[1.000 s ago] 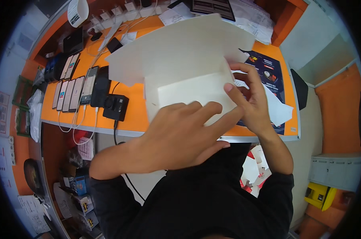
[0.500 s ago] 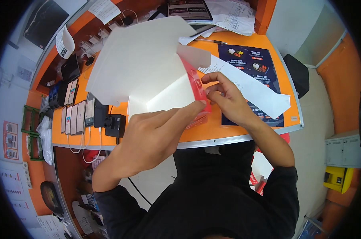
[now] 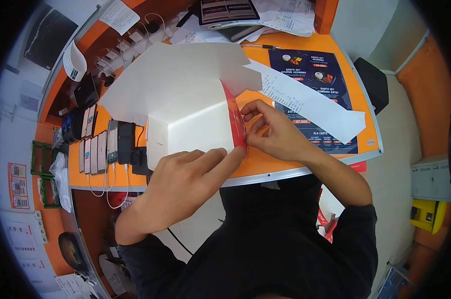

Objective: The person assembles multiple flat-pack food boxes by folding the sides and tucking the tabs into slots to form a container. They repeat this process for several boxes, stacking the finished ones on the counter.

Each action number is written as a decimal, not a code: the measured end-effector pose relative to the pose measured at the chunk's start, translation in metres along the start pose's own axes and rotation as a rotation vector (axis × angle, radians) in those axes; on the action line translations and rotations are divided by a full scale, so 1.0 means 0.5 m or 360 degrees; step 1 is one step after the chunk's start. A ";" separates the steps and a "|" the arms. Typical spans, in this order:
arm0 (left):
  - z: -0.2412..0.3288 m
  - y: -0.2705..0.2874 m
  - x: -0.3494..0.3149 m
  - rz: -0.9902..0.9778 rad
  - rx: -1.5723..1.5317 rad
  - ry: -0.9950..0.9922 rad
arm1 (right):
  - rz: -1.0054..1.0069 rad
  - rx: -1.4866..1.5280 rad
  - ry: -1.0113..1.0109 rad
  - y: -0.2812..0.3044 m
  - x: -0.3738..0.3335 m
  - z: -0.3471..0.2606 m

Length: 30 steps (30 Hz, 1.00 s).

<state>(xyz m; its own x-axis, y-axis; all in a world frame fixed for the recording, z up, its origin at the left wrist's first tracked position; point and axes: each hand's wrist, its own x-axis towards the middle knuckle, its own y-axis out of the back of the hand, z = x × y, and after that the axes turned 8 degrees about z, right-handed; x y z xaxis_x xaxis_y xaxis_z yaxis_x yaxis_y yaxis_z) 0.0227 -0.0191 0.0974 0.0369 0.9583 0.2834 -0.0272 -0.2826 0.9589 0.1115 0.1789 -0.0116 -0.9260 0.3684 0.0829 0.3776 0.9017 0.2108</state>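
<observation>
While the left hand lies across the near side of an open white cardboard box, its fingertips reach the near end of the red side panel on the right. Its thumb is hidden, so whether it grips the box cannot be told. The right hand is at the outer face of that panel, thumb and fingers bent close to it; whether they pinch the cardboard is unclear. The fingertips of the two hands are just beside each other.

The box is at the near edge of the orange desk, its large white flap raised at the back. To its left, phones stand in a row beside a black device. On the right, a long paper slip lies across a dark sheet with food pictures. Behind the box are a pen and a tablet near loose papers.
</observation>
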 end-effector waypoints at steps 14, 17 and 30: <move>0.007 -0.004 -0.011 -0.0093 0.0179 -0.0053 | -0.0080 0.0126 -0.0052 -0.021 -0.016 -0.006; 0.001 -0.002 -0.007 -0.0129 0.0162 -0.0047 | -0.0070 0.0103 -0.0009 -0.021 -0.018 -0.004; -0.029 0.018 0.019 -0.0471 -0.0451 0.0009 | -0.0060 -0.0062 0.0101 -0.032 -0.028 -0.008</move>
<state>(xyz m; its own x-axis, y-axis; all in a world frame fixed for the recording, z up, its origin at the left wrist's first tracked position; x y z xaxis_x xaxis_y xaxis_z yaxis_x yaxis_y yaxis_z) 0.0084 -0.0120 0.1083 0.0788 0.9969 -0.0051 -0.2907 0.0278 0.9564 0.1183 0.1584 -0.0123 -0.9383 0.3181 0.1353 0.3431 0.9047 0.2524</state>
